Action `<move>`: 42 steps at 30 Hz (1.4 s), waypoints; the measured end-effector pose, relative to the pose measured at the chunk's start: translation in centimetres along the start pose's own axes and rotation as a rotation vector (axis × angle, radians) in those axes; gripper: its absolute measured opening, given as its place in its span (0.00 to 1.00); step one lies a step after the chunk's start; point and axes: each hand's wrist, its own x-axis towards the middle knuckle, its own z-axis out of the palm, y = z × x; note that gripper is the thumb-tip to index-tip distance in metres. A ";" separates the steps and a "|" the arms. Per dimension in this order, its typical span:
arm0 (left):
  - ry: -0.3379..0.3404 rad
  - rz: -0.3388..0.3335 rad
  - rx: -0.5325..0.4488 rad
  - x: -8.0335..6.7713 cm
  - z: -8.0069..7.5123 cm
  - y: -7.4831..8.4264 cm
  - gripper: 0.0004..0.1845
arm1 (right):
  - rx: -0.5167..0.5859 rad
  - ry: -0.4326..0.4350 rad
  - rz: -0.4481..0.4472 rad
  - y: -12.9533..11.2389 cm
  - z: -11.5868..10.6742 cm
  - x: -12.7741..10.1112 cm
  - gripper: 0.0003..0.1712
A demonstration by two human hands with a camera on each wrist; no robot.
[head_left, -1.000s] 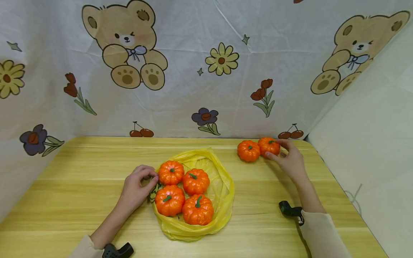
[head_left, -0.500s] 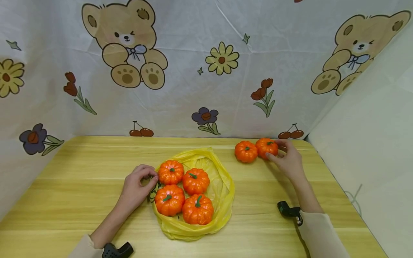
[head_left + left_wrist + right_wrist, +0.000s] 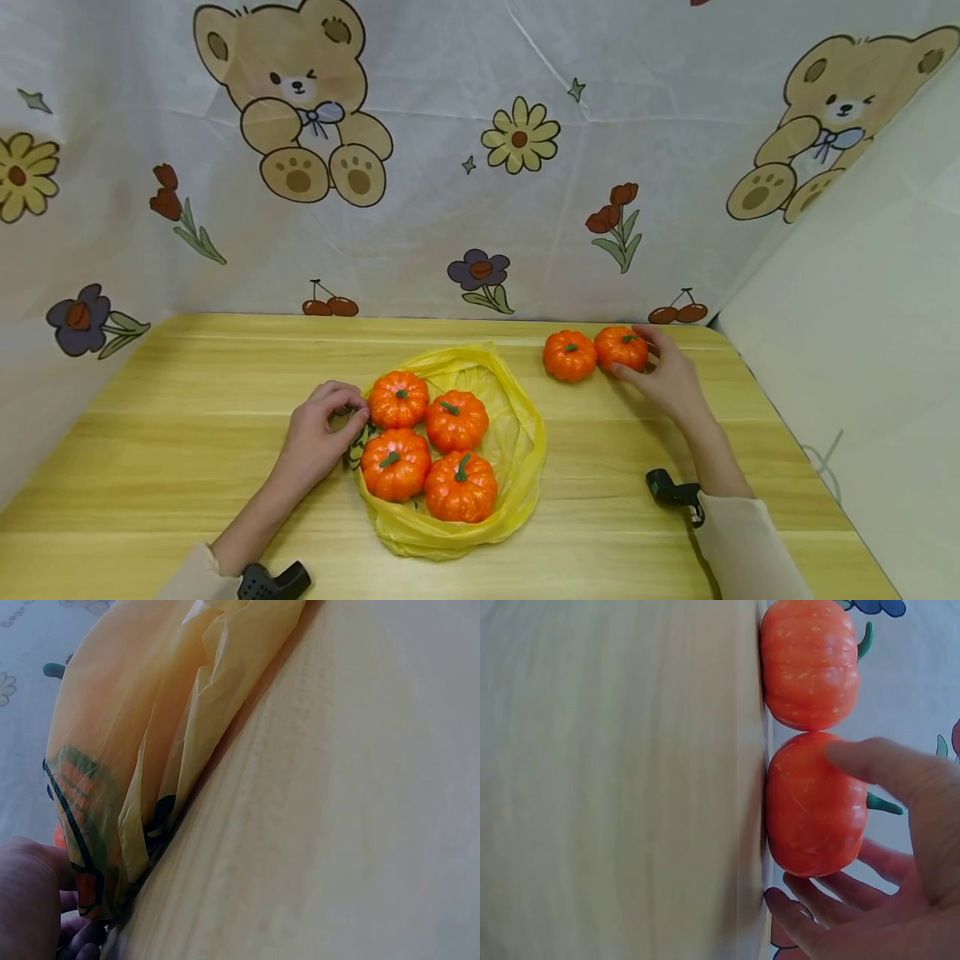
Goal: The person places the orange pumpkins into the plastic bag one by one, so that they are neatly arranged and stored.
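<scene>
An open yellow plastic bag (image 3: 513, 467) lies on the table with several orange toy pumpkins (image 3: 461, 487) inside, each with a green stem. At its left rim my left hand (image 3: 324, 429) pinches the bag's edge between thumb and fingers; in the left wrist view the thin bag wall (image 3: 112, 795) rises from that grip. Farther right, near the table's back edge, two more pumpkins sit side by side. My right hand (image 3: 667, 375) holds the right-hand pumpkin (image 3: 619, 347), thumb on its near side and fingers round the far side. The left-hand pumpkin (image 3: 569, 356) stands against it, untouched by fingers.
A pale wooden table (image 3: 187, 467) carries everything. Behind it hangs a white cloth (image 3: 420, 150) printed with bears and flowers, and a plain white wall (image 3: 862, 333) borders the right side. Black wrist devices (image 3: 673, 487) sit at both sleeves.
My right hand has shifted slightly left and toward me with the pumpkin it holds, and the adjacent pumpkin has moved the same way. The left hand and the bag stay put.
</scene>
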 end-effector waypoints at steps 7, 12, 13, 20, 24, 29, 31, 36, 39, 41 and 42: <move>-0.001 0.007 0.002 0.1 0.0 0.1 0.05 | 0.022 -0.017 0.015 -0.2 -0.1 -0.2 0.45; -0.004 0.007 0.009 0.1 -0.1 0.0 0.03 | 0.025 -0.006 0.032 -0.2 -0.2 -0.2 0.46; -0.005 0.006 0.009 0.1 -0.1 0.1 0.04 | 0.023 -0.003 0.037 -0.1 -0.2 -0.2 0.46; -0.003 0.007 0.005 0.0 -0.1 0.1 0.04 | 0.000 0.005 0.047 0.2 -0.2 -0.2 0.47; -0.002 0.005 0.005 0.0 0.0 0.1 0.05 | -0.008 0.007 0.045 0.3 -0.1 -0.2 0.47; -0.003 -0.001 0.009 0.0 0.0 0.1 0.05 | 0.001 0.022 0.036 0.1 -0.2 -0.3 0.46; -0.003 -0.002 0.010 -0.1 0.0 0.1 0.04 | 0.013 0.041 0.037 0.0 -0.3 -0.2 0.45; -0.001 0.000 0.011 0.0 0.0 0.1 0.05 | 0.030 0.130 0.032 -0.4 -0.7 -0.1 0.43; -0.001 0.003 0.009 0.0 -0.1 0.1 0.05 | 0.021 0.170 0.034 -0.7 -0.8 0.0 0.41; 0.000 0.003 0.006 0.0 -0.1 0.2 0.05 | 0.017 0.181 0.031 -0.9 -0.7 0.0 0.42; 0.001 0.003 0.003 0.0 -0.1 0.2 0.05 | 0.017 0.186 0.026 -1.0 -0.7 0.0 0.42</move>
